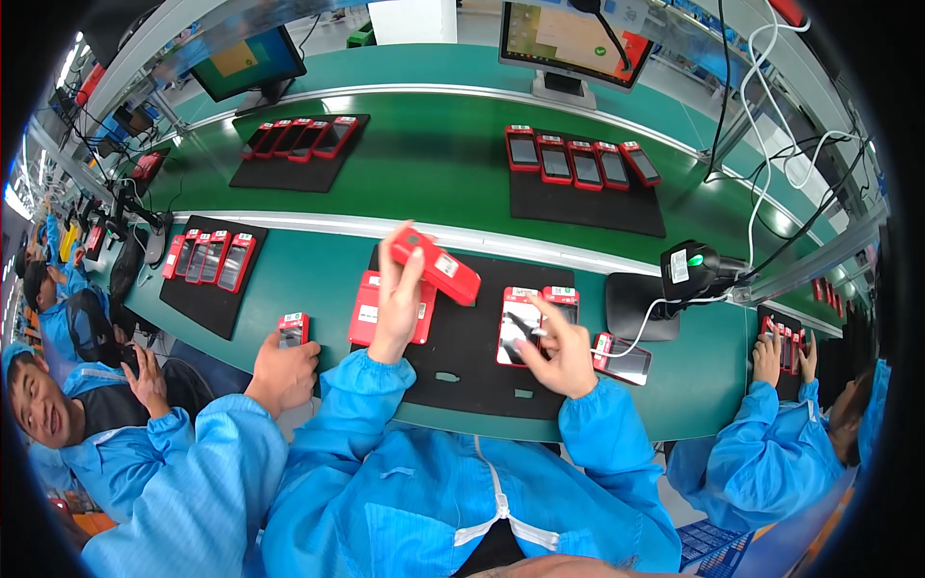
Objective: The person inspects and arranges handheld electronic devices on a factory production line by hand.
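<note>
My left hand [395,306] is raised over the black mat [453,356], its fingers wrapped round a red handheld terminal [438,267] tilted back side up. Beneath it other red terminals [368,310] lie back side up, partly covered by the hand. My right hand [561,354] hovers at a red terminal [518,306] lying screen up on the mat, thumb and forefinger apart over the glass. A dark shape shows between those fingers; whether it is a reflection or an object is unclear. Behind this terminal lies another one [562,301], partly hidden.
A black scanner [699,270] on a stand is at the right, with a white cable; beside it a terminal [624,358] lies screen up. A co-worker's hand [286,374] grips a terminal at the left. Rows of terminals rest on mats [588,207] behind, below two monitors [578,43].
</note>
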Motion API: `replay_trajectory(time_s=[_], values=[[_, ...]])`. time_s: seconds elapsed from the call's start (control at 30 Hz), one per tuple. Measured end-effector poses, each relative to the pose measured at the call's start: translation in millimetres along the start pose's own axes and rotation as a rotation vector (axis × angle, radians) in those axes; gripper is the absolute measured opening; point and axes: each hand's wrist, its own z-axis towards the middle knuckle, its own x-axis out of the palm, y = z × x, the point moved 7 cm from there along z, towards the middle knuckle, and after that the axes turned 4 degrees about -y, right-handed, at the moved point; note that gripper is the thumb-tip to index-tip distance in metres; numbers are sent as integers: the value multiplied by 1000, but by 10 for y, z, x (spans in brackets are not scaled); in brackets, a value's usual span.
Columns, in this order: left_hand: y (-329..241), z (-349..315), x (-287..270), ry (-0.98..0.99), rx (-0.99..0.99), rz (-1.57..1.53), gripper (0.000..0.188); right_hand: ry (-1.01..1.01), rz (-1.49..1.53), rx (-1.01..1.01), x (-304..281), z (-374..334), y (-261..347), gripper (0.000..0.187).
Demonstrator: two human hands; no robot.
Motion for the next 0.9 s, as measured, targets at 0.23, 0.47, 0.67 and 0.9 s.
replay_trajectory(time_s=[0.23, 0.47, 0.67, 0.9], values=[[343, -186, 370, 407, -231, 397, 45, -210, 27, 107, -154, 28, -259, 39], [128, -197, 496, 392, 184, 934, 48, -256, 66, 116, -202, 38, -305, 31], [40, -306, 777, 658, 357, 1063, 70, -324, 122, 131, -280, 47, -349, 23], [343, -518, 1090, 1064, 246, 1198, 126, -296, -25, 98, -402, 50, -228, 19]])
